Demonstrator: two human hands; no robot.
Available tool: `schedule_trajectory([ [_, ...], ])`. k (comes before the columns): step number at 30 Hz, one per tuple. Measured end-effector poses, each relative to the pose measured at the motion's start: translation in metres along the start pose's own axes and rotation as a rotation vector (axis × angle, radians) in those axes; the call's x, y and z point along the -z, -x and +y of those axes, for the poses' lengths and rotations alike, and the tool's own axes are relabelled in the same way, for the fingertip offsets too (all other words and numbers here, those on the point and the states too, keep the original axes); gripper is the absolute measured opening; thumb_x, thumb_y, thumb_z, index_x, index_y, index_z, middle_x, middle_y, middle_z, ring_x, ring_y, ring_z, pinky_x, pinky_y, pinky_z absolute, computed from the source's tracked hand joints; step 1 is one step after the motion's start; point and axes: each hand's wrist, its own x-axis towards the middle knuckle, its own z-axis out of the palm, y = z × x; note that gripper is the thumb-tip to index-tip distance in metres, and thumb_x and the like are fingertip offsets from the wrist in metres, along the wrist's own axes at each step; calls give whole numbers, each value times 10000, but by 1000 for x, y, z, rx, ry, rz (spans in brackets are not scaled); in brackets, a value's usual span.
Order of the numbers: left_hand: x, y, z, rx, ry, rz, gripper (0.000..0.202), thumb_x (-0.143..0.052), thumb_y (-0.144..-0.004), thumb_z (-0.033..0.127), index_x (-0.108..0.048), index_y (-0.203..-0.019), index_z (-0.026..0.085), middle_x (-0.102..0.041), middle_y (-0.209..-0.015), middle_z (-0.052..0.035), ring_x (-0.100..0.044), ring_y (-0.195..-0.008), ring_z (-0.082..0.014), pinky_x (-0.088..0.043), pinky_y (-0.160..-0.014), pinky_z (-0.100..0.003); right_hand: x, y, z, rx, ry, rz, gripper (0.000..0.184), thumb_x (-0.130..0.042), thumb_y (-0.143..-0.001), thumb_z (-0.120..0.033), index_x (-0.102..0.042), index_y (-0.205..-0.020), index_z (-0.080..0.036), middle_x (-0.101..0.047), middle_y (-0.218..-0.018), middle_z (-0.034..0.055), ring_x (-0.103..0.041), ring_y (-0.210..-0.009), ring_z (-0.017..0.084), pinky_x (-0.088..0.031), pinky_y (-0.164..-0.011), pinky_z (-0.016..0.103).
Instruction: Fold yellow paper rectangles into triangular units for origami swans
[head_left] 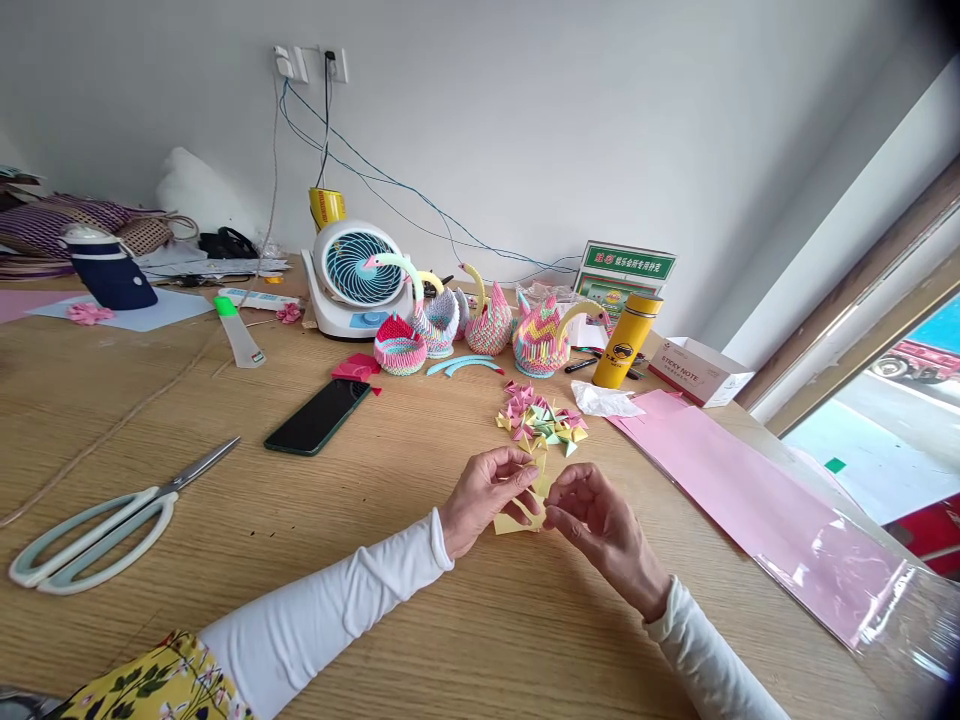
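In front of me, my left hand (pixel 491 500) pinches a small yellow paper slip (pixel 541 478) between thumb and fingers. My right hand (pixel 604 535) has its fingertips closed at the slip's lower right edge. More yellow paper (pixel 510 524) lies on the table under my left fingers. Just beyond the hands is a loose pile of folded paper triangles (pixel 541 418) in pink, yellow and green. Behind that pile stand several swans built from folded paper, among them a multicoloured swan (pixel 541 345) and a pink one (pixel 489 325).
Scissors (pixel 127 525) and a phone (pixel 319 415) lie to the left, with a glue bottle (pixel 240 333) farther back. A fan (pixel 360 275) stands near the wall. On the right are a yellow flask (pixel 628 340), a sticky note box (pixel 697 372) and pink paper sheets (pixel 750 500).
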Motion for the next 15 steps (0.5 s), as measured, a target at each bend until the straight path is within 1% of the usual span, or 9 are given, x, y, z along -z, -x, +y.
schedule_trajectory([
  [2,0,0,1,7,-7,-20,406,-707,-708,412,-541,-934,119,-577,-684,6,-597,-551,-105,-482,-461,-195,3,1,2,105,141,24,179,-612,-843,-261,-523,-994,-222,-591,-858,21,-619,-691,151,-507,-668,304],
  [4,1,0,0,20,-15,-35,447,-711,-700,423,-517,-970,124,-581,-672,8,-595,-534,-110,-483,-454,-206,5,1,5,179,282,39,116,-588,-853,-225,-563,-966,-215,-606,-821,23,-628,-679,156,-510,-663,303],
  [6,1,1,-2,29,-24,-36,471,-708,-701,436,-485,-988,136,-586,-658,11,-601,-528,-119,-475,-446,-207,4,0,8,223,374,57,72,-575,-855,-204,-598,-923,-210,-626,-805,30,-638,-667,161,-514,-642,298],
  [8,1,1,-4,31,-35,-22,470,-706,-702,442,-456,-977,155,-600,-672,7,-621,-562,-130,-460,-445,-192,3,0,10,253,420,94,70,-570,-854,-196,-616,-904,-213,-640,-819,39,-642,-659,165,-518,-621,296],
  [11,-1,2,-4,23,-46,-1,445,-711,-699,429,-431,-933,176,-619,-719,-7,-647,-664,-150,-452,-455,-175,1,1,11,296,463,144,88,-562,-858,-187,-627,-904,-225,-649,-827,44,-632,-650,165,-515,-603,295],
  [15,-3,4,-2,10,-32,-4,420,-734,-678,395,-439,-879,175,-630,-743,-20,-652,-756,-177,-486,-498,-203,0,1,10,333,505,165,120,-545,-865,-173,-638,-900,-241,-649,-821,45,-619,-653,167,-502,-577,284],
])
